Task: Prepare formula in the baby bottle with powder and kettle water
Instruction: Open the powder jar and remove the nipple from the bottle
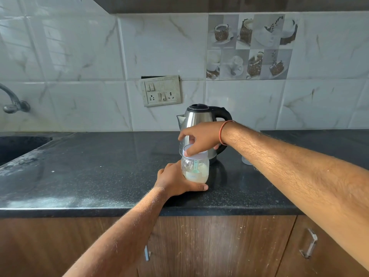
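The left hand (173, 179) wraps the base of the powder jar (195, 168), thumb curled round its near side, other fingers hidden behind it. The right hand (199, 139) curls its fingers down over the white lid (196, 154) and grips its rim. The clear jar stands upright on the black counter (99, 176), between both hands, just before the steel kettle (201, 120); it holds pale powder and a green scoop (196, 166).
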{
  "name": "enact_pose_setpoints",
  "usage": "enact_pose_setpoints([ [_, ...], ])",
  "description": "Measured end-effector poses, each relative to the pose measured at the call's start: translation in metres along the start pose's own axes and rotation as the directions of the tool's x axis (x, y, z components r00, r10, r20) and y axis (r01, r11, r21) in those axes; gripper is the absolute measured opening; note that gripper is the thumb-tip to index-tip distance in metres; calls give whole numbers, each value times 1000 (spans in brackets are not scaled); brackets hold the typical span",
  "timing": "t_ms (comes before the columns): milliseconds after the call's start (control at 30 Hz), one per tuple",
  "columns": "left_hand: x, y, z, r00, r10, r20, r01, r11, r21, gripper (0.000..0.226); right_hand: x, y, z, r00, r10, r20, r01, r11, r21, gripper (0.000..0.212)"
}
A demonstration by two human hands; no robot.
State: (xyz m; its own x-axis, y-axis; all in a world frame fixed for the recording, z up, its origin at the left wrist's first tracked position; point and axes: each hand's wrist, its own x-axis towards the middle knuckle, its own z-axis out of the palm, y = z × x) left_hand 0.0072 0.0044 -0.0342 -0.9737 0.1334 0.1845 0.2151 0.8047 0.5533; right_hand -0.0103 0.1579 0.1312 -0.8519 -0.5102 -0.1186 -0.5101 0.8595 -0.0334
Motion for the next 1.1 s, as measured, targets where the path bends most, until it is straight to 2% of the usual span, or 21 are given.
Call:
enact_pose_setpoints([
  [133,1,-1,0,1000,-3,-2,3,1000,-1,100,1,0,-4,996,-70,55,67,997,48,75],
  [300,1,-1,0,1000,-3,-2,3,1000,1,102,-2,-1,0,1000,10,-4,-10,999,-33,80],
  [400,0,0,0,1000,-5,-1,5,1000,4,98,0,1,1,998,-42,39,42,999,2,75],
  [500,0,0,0,1000,-9,0,9,1000,6,99,0,2,-2,996,-63,58,62,998,20,80],
  [633,0,1,0,1000,-8,-6,8,1000,12,101,-4,-1,0,1000,18,7,-18,1000,-20,84],
  [800,-2,2,-1,1000,-9,-5,9,1000,16,100,-2,2,-2,998,-24,64,21,999,48,83],
  [967,-1,2,0,1000,-12,-10,13,1000,22,102,-7,-2,0,998,56,27,-57,998,31,85],
  [1100,1,0,1,1000,-5,-5,5,1000,15,103,-6,0,0,998,38,49,-43,995,94,80],
])
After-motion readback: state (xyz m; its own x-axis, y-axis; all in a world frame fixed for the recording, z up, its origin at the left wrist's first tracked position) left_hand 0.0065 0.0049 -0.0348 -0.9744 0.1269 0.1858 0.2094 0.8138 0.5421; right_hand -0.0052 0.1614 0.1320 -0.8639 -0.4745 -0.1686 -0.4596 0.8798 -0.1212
